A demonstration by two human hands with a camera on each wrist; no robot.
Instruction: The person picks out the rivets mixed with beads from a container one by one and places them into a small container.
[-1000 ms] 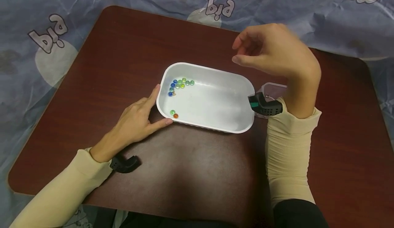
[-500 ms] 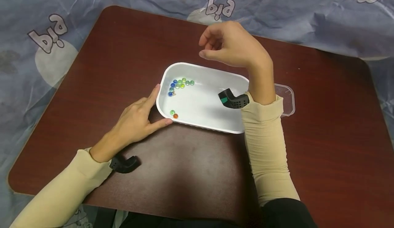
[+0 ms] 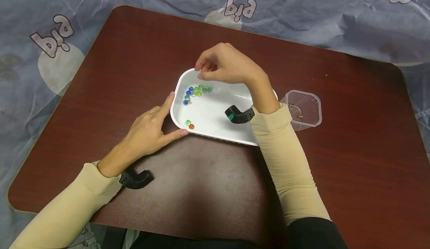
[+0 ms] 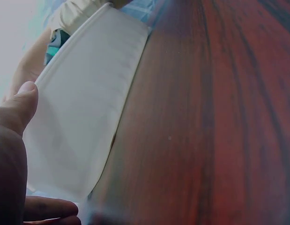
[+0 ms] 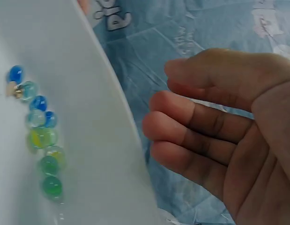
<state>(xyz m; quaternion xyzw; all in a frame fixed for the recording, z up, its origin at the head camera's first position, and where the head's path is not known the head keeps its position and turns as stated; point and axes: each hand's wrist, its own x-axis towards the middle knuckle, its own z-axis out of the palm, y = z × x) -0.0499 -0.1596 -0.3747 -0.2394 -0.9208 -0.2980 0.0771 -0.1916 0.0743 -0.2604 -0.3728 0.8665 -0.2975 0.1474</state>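
Note:
A white tray (image 3: 221, 116) holds several glass marbles (image 3: 196, 90) in blue, green and yellow along its left part. A green marble and an orange marble (image 3: 191, 126) lie apart in the near left corner. Among the blue ones sits a small gold-and-beige piece (image 5: 14, 90), its kind unclear. My left hand (image 3: 147, 131) rests against the tray's left end, thumb along the near side, fingers fairly straight. Over the far rim hovers my right hand (image 3: 231, 66), its fingers loosely bent. In the right wrist view nothing shows between thumb and fingers.
A clear plastic box (image 3: 307, 109) with small gold-coloured pieces (image 3: 300, 117) in it stands right of the tray, partly behind the right sleeve. Everything stands on a dark brown table (image 3: 362, 159). Blue printed cloth (image 3: 151, 2) hangs beyond the table's far edge.
My right hand has moved left from beside the clear box to the tray's far left rim, and has come lower. Left hand, tray and marbles stay put.

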